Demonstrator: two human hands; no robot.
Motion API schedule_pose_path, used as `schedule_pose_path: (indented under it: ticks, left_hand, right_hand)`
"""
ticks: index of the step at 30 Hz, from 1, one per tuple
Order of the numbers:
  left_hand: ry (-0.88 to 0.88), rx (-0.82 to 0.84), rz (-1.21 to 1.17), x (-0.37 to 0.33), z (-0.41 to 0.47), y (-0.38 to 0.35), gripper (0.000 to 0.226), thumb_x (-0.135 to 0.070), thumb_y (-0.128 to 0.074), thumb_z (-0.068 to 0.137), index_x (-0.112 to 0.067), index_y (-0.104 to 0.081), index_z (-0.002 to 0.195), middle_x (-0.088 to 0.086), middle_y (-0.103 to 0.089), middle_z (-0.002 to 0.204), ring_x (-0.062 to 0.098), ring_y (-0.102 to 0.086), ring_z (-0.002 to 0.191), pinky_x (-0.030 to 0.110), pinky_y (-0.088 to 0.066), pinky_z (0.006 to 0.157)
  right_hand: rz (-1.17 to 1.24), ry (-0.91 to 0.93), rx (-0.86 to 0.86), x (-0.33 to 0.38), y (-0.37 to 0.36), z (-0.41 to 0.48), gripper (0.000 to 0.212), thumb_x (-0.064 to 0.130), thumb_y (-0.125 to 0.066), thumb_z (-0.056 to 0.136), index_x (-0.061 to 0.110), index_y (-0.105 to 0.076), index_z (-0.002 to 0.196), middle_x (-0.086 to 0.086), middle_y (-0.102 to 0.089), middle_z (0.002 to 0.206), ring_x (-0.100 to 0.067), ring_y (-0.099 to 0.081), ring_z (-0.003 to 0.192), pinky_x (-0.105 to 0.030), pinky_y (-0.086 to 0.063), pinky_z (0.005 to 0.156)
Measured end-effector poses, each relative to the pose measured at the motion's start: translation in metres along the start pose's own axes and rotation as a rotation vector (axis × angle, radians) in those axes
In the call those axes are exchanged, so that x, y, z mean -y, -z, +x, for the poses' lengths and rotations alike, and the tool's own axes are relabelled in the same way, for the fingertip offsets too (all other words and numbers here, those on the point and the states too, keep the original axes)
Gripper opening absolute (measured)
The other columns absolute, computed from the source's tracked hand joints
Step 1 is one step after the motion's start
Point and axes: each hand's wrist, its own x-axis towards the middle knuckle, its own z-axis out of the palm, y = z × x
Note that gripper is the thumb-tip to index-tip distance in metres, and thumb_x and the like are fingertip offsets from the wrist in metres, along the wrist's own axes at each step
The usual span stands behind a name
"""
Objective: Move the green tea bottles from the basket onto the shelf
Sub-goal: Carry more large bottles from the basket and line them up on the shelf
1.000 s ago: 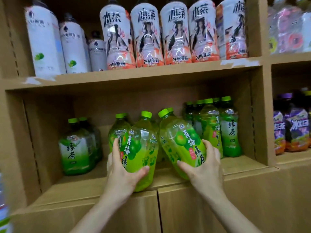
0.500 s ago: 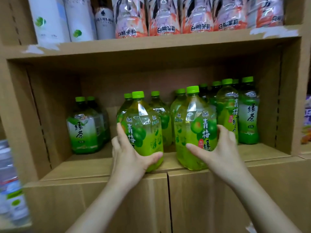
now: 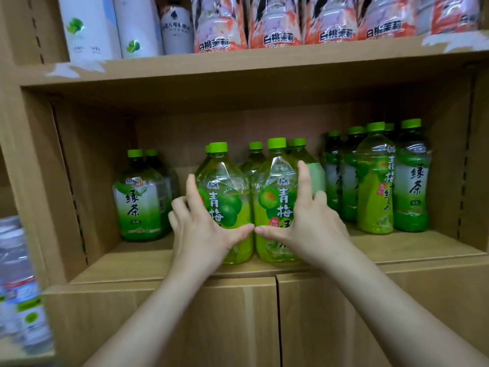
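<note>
On the tan wooden shelf point(image 3: 397, 250), two clear plastic bottles of yellow-green tea with green caps stand upright and touching near the front edge. The left hand point(image 3: 203, 231) holds the nine o'clock bottle point(image 3: 227, 181) and the right hand point(image 3: 315, 229) holds the three o'clock bottle point(image 3: 275, 186), their thumb tips nearly meeting across the labels. Darker green tea bottles point(image 3: 137, 205) stand further toward nine o'clock, a larger cluster point(image 3: 410, 181) toward three, and white bottles point(image 3: 90, 25) and peach-labelled bottles point(image 3: 219, 27) stand above at twelve.

Soft frontal light leaves the back of the shelf point(image 3: 397, 250) in shadow and puts small glints on the plum green tea bottles point(image 3: 229, 206). Wide-angle distortion bows the edges, and the water bottles point(image 3: 23, 300) at far left are blurred.
</note>
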Motion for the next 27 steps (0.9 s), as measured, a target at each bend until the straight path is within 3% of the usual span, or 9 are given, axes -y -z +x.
schedule_pose_path:
  ticks: [4,10,14,17,20,23,27]
  left_hand:
    - [0.033,0.074,-0.14,0.011,0.01,-0.002,0.133,-0.05,-0.086,0.053,-0.036,0.008,0.147,0.013,-0.023,0.146,0.033,-0.033,0.135,0.041,-0.031,0.108]
    - [-0.006,0.087,-0.255,0.021,0.023,-0.006,0.132,-0.042,-0.088,0.054,-0.038,0.007,0.146,0.014,-0.024,0.155,0.029,-0.032,0.138,0.037,-0.028,0.109]
    - [-0.007,0.111,-0.363,0.028,0.027,-0.004,0.13,-0.036,-0.089,0.055,-0.042,0.004,0.145,0.003,-0.023,0.156,0.019,-0.033,0.136,0.031,-0.026,0.107]
    - [0.012,0.136,-0.443,0.033,0.028,-0.003,0.129,-0.03,-0.09,0.056,-0.045,0.002,0.145,-0.006,-0.031,0.148,0.009,-0.04,0.124,0.024,-0.027,0.101]
    - [0.005,0.119,-0.424,0.034,0.029,-0.007,0.126,-0.031,-0.091,0.055,-0.046,-0.001,0.143,-0.016,-0.035,0.128,0.013,-0.05,0.117,0.026,-0.033,0.103]
    - [-0.001,0.087,-0.385,0.035,0.03,-0.01,0.126,-0.034,-0.09,0.055,-0.045,-0.002,0.143,-0.007,-0.039,0.139,0.022,-0.051,0.122,0.035,-0.037,0.107]
    - [-0.015,0.073,-0.383,0.035,0.029,-0.011,0.125,-0.034,-0.09,0.056,-0.04,-0.001,0.145,0.002,-0.034,0.149,0.022,-0.043,0.13,0.038,-0.034,0.11]
  right_hand:
    - [0.037,0.039,0.065,-0.002,-0.002,0.009,0.134,0.058,-0.077,0.066,0.038,0.032,0.142,-0.023,-0.043,0.137,-0.037,-0.061,0.107,-0.042,-0.048,0.088]
    - [0.027,0.051,0.021,0.0,-0.021,0.023,0.135,0.065,-0.076,0.061,0.042,0.03,0.141,-0.02,-0.048,0.13,-0.034,-0.064,0.097,-0.039,-0.052,0.076]
    - [0.06,0.057,0.016,-0.007,-0.026,0.029,0.133,0.072,-0.073,0.056,0.048,0.028,0.139,-0.016,-0.053,0.123,-0.029,-0.065,0.09,-0.032,-0.047,0.066]
    - [0.12,0.075,0.036,-0.012,-0.025,0.032,0.134,0.069,-0.076,0.055,0.053,0.028,0.137,-0.019,-0.052,0.128,-0.031,-0.065,0.098,-0.037,-0.052,0.077]
    - [0.198,0.113,0.037,-0.017,-0.023,0.031,0.131,0.064,-0.078,0.057,0.057,0.026,0.136,-0.018,-0.048,0.136,-0.032,-0.062,0.108,-0.044,-0.052,0.087]
    - [0.208,0.157,-0.003,-0.02,-0.027,0.025,0.124,0.063,-0.075,0.064,0.057,0.026,0.136,-0.012,-0.045,0.142,-0.029,-0.058,0.117,-0.045,-0.051,0.092]
    - [0.172,0.152,-0.034,-0.021,-0.031,0.023,0.123,0.064,-0.071,0.066,0.055,0.03,0.136,-0.014,-0.054,0.129,-0.029,-0.061,0.107,-0.043,-0.052,0.088]
